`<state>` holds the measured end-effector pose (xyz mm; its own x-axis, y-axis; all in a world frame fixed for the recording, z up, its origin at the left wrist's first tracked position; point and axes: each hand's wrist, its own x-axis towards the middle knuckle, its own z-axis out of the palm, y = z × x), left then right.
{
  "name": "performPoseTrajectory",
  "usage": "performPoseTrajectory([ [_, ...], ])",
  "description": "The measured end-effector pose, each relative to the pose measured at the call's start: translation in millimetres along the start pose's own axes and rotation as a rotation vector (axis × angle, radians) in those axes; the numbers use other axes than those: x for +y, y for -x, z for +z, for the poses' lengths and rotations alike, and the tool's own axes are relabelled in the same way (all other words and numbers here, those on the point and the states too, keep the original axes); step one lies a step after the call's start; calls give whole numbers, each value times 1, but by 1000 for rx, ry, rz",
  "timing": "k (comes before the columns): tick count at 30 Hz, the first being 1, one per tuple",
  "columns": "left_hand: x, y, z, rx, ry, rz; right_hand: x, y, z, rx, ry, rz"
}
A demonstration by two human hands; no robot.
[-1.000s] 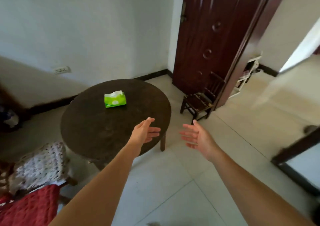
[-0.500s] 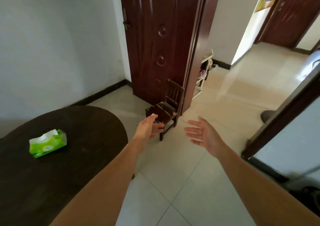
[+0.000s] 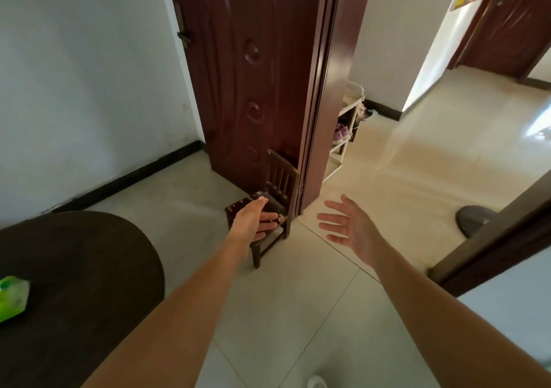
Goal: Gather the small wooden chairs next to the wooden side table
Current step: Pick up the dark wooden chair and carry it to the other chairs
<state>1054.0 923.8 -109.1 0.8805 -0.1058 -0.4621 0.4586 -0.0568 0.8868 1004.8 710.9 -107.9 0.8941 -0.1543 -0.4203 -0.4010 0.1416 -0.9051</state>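
Dark-wood, the small slat-backed chair stands on the tiled floor against the brown door — straight ahead of my left hand, spread and empty over its seat. My right hand, fingers splayed, hangs off to its side — farther.

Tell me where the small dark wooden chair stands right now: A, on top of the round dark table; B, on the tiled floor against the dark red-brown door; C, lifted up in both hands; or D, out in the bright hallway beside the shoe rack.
B: the small dark wooden chair stands on the pale tiled floor with its back against the dark red-brown door, while the open left hand reaches over its seat.
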Motion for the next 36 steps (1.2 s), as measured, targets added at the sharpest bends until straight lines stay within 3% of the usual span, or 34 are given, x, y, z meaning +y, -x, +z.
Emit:
performPoseTrajectory([
  [7, 28, -93, 63, 88, 106, -54, -54, -119, -42, -75, 80, 34],
  [16, 46, -226, 85, 204, 170, -118, -93, -277, -45, -143, 147, 104],
  [26, 56, -376, 98, 277, 231, -194, -110, -442, -23, -177, 189, 203],
  [36, 46, -463, 113, 317, 269, -224, -87, -564, -3, -257, 353, 226],
])
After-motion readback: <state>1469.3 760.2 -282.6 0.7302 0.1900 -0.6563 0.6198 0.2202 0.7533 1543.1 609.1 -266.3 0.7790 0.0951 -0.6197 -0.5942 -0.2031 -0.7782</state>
